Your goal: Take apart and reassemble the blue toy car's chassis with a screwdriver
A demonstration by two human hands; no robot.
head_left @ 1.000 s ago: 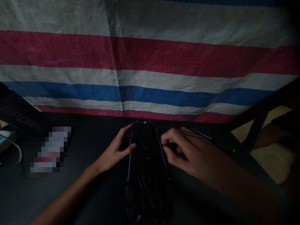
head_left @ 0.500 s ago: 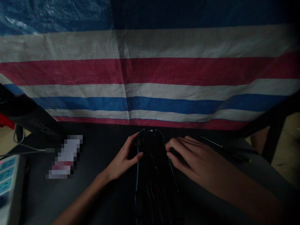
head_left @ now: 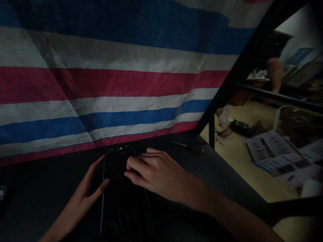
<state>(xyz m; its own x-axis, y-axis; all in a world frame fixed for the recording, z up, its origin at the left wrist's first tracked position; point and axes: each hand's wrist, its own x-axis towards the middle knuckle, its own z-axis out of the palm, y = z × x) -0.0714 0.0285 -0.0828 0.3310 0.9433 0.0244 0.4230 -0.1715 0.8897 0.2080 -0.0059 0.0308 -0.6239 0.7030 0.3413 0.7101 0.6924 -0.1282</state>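
A dark car chassis (head_left: 118, 183) with thin blue edges, loose wires and a small red light lies lengthwise on the black table. Its lower part is lost in shadow. My left hand (head_left: 87, 188) grips its left side by the front wheel (head_left: 107, 165), thumb on top and fingers along the outer edge. Over the front right part, my right hand (head_left: 156, 171) is closed, with thumb and forefinger pinched together. What lies between those fingertips is too dark to make out.
A screwdriver (head_left: 193, 148) lies on the table beyond my right hand. Behind stands a striped tarp (head_left: 126, 84) with a dark frame post (head_left: 222, 90) at its right edge. Past it are printed sheets (head_left: 275, 148), scattered parts and another person's arm (head_left: 275, 75).
The view has swung right, bringing the area beyond the frame into sight. My right hand has shifted inward over the chassis. My left hand keeps its hold.
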